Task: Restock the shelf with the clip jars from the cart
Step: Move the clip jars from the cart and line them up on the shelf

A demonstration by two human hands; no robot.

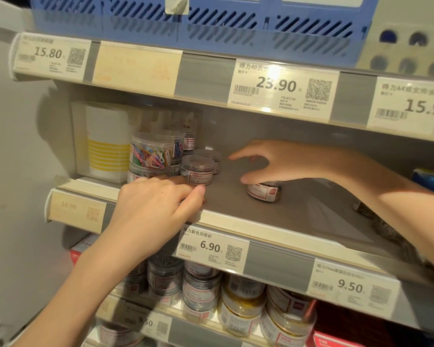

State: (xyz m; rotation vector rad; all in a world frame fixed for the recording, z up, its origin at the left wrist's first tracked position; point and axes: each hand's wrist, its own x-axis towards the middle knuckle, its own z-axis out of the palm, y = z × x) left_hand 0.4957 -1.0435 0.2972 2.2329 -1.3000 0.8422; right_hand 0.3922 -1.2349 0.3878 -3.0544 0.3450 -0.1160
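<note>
nearest the camera, a lower shelf (210,319) is packed with stacked clear jars (200,286) of silver and gold clips, touching one another behind a 9.50 price tag (353,286). above it runs the front rail of the middle shelf (273,216), a grey board carrying a 6.90 price label (210,247).

the left hand (158,204) rests at this front edge, fingers bent, fingertips touching the base of a small clip jar (198,172) without plainly gripping it. the right hand (273,161) sits further in, thumb and curled fingers clasped over the lid of another clip jar (264,191) standing upright on the board, index finger pointing left. the two jars stand well apart, with bare board between them and more to the right, up to dark items at the far right edge.

behind the left jar, a taller tub of coloured paper clips (152,151) tops another jar, beside a white and yellow box (105,144) against the left wall. overhead, the upper shelf edge (283,88) shows 23.90, with a blue slotted basket (198,18) above.
</note>
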